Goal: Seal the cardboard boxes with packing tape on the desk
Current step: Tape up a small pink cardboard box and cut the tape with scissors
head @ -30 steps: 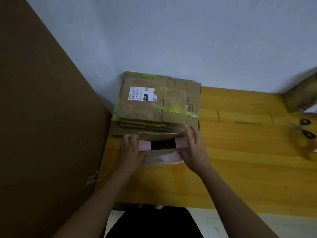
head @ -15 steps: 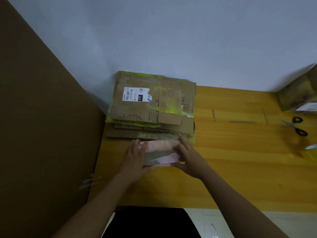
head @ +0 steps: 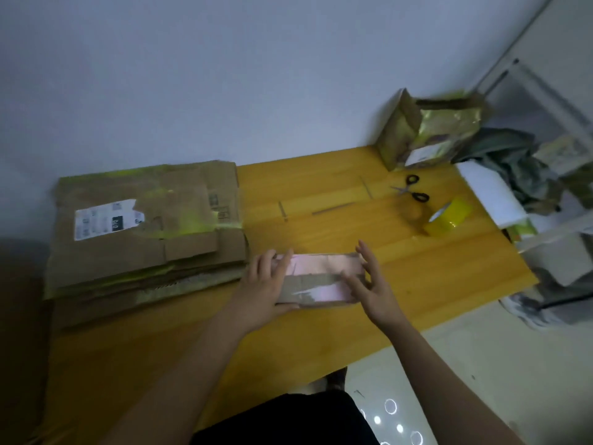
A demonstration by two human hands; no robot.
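Observation:
A small pink and brown cardboard box (head: pixel 317 279) lies on the wooden desk (head: pixel 321 332), its top flaps folded down. My left hand (head: pixel 261 289) holds its left end, fingers over the top and thumb under the front edge. At the box's right end is my right hand (head: pixel 372 284), fingers spread and straight, touching it. A roll of yellow packing tape (head: pixel 447 216) lies at the back right of the desk, beyond my right hand. Black-handled scissors (head: pixel 412 189) lie just behind the roll.
A stack of flattened cardboard boxes (head: pixel 144 229) with a white label fills the desk's left side, touching the small box. An open taped box (head: pixel 423 133) stands at the back right corner. White foam and clutter (head: pixel 494 194) lie past the right edge.
The view has swung right, bringing the tape, scissors and open box into sight. The box's open gap is now covered by its flaps. My right hand's fingers have spread at the box's right end.

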